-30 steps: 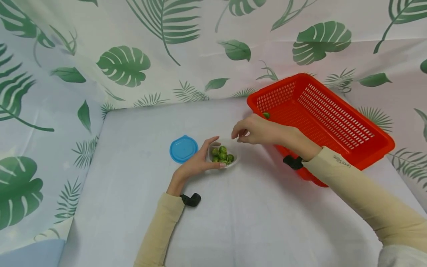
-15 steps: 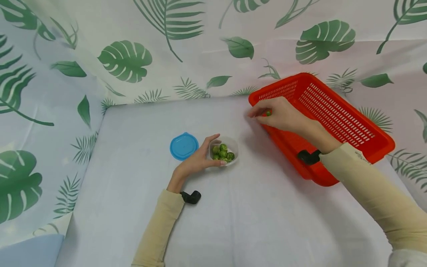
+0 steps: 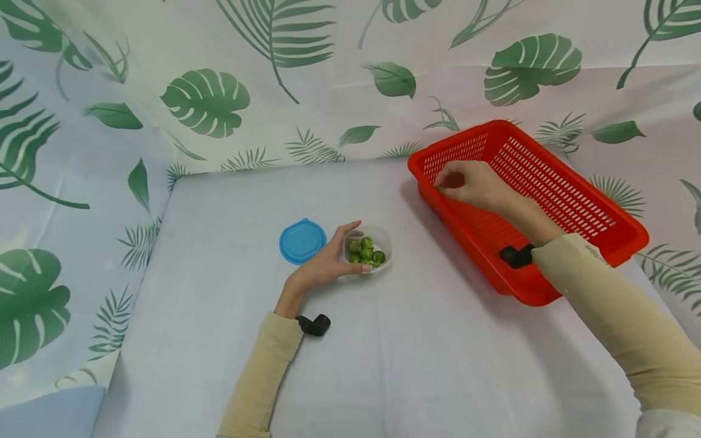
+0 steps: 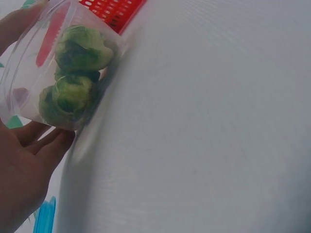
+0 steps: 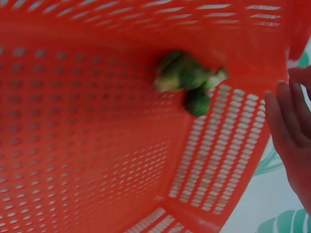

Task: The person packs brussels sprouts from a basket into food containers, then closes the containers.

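Observation:
My left hand (image 3: 323, 264) holds a small clear plastic container (image 4: 29, 87) around its side, thumb at the near edge and fingers along the far one. Several green Brussels sprouts (image 3: 366, 249) lie inside it. Over the left corner of the red basket (image 3: 482, 264) is my right hand (image 3: 479, 185), fingers bent downward. In the right wrist view its fingers (image 5: 284, 116) are beside the basket wall with nothing between them. A few Brussels sprouts (image 5: 182, 75) lie in that basket corner, apart from the fingertips.
A round blue lid (image 3: 303, 241) lies on the white-covered table (image 3: 230, 292), just left of the container. Leaf-patterned cloth (image 3: 306, 109) hangs behind and at the sides. The slotted basket stands angled at the right, near the back cloth.
My right hand has moved from beside the container to the right, over the basket's left corner, and then slightly further in. The left hand and container stay in place.

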`<state>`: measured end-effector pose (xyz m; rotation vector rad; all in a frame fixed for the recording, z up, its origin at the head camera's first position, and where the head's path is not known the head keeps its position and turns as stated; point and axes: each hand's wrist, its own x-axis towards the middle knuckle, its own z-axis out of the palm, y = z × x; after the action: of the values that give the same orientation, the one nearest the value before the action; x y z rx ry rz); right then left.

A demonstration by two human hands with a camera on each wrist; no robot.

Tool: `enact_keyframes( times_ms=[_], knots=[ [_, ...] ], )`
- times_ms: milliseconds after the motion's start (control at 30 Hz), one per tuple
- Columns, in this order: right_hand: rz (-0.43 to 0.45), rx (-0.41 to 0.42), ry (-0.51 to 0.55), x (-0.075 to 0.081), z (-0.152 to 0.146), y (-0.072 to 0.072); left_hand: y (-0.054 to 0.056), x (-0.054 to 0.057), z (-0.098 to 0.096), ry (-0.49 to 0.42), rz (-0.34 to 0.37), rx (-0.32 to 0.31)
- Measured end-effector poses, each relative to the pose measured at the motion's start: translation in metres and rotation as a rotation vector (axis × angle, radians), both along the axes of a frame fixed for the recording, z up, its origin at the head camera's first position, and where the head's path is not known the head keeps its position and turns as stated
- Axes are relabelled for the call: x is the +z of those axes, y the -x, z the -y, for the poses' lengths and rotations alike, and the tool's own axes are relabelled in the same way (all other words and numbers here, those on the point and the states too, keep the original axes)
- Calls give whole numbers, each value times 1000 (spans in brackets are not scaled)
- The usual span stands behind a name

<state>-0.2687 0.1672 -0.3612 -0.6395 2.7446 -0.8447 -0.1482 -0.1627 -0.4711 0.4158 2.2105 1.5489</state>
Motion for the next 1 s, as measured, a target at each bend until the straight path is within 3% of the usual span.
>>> enact_keyframes(
  times_ms=[400,733,1000],
  knots=[
    [130,31,-117,-21,-21,3,-1,-4,0,-6,-2,10],
    [139,88,-171,-35,-23,7,1,-3,0,-14,0,2],
    [145,113,-156,-42,-23,11,2,-4,1,-10,0,0]
  ],
)
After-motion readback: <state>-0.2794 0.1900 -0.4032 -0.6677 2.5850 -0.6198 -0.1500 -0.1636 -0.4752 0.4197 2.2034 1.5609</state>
